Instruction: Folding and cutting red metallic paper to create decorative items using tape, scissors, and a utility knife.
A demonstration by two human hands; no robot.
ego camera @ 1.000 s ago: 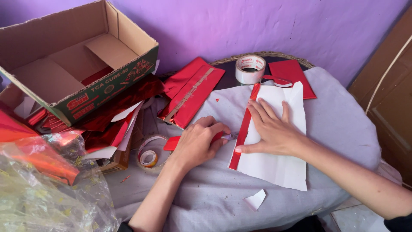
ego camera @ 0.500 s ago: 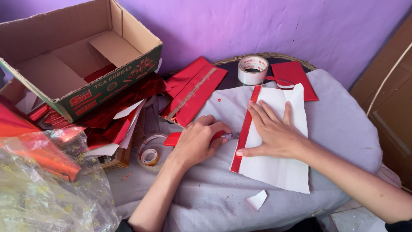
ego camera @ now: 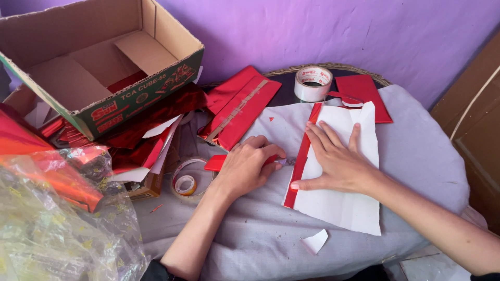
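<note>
A white sheet [ego camera: 344, 208] with a red strip [ego camera: 301, 156] along its left edge lies on the grey cloth-covered table [ego camera: 416, 156]. My right hand [ego camera: 336, 158] lies flat on the sheet with fingers spread, the fingertips beside the strip. My left hand [ego camera: 250, 166] is closed around a red-handled cutter [ego camera: 214, 162]. The cutter's tip sits at the left edge of the red strip, and my fingers hide the blade.
A wide tape roll [ego camera: 312, 83] stands behind the sheet, near red sheets [ego camera: 239, 106] and a red card [ego camera: 362, 93]. An open cardboard box [ego camera: 104, 57] rests on red foil at the left. Also here are a small tape roll [ego camera: 186, 183], a crinkled plastic bag [ego camera: 52, 229] and a white scrap [ego camera: 316, 241].
Both hands stay in place on the sheet and cutter. Only the camera view drifts slightly.
</note>
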